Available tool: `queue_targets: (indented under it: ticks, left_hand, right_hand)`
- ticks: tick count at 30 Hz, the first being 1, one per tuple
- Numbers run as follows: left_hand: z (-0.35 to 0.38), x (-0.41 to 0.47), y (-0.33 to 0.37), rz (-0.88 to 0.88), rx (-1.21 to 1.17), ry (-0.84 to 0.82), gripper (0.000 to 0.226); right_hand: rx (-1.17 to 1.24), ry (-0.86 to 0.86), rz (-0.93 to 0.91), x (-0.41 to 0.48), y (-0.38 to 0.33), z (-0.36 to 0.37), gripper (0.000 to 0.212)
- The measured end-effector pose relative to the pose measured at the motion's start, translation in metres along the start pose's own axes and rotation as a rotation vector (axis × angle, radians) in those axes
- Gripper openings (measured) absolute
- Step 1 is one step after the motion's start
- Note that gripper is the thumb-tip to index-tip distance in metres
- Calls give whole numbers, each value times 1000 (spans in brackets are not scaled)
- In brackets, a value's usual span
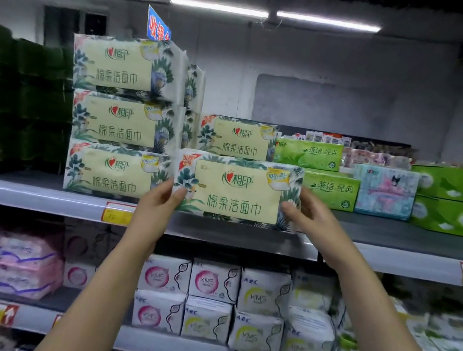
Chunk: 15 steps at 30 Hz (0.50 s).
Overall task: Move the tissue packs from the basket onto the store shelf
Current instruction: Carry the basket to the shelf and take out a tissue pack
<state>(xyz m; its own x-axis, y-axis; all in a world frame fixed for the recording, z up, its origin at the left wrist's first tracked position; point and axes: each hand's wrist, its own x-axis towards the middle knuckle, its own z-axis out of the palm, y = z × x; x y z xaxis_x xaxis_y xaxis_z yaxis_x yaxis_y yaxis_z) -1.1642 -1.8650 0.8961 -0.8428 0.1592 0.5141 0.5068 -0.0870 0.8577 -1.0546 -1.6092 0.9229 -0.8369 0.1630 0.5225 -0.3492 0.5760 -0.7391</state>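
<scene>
Store shelf (393,235), tissue pack (237,190) between fingers (290,208)

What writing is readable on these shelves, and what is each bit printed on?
"心相印", "棉柔洁面巾": held tissue pack
"茶语 经典": green packs
"KMS", "ABC": white packs below
"收银": blue sign, rest hidden
Yellow price tags: too blurred to read.
</scene>
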Motion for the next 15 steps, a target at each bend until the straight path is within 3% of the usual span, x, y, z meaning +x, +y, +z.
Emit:
queue_targets:
  ticks: [3, 9, 12, 15]
  left_hand:
    - [2, 12, -7, 10, 115, 44, 39]
    - [13, 22, -9, 20, 315, 153, 16]
    - [18, 26, -10, -10, 445, 224, 45]
    - [22, 29, -14, -11, 518, 305, 46]
  right_hand:
    - [-112, 36, 10, 9, 3, 6, 81]
    - [-241, 38, 2, 26, 7, 12, 75]
    - [-288, 19, 37, 37, 10, 15, 74]
    - [-316, 23, 50, 44, 13, 21, 70]
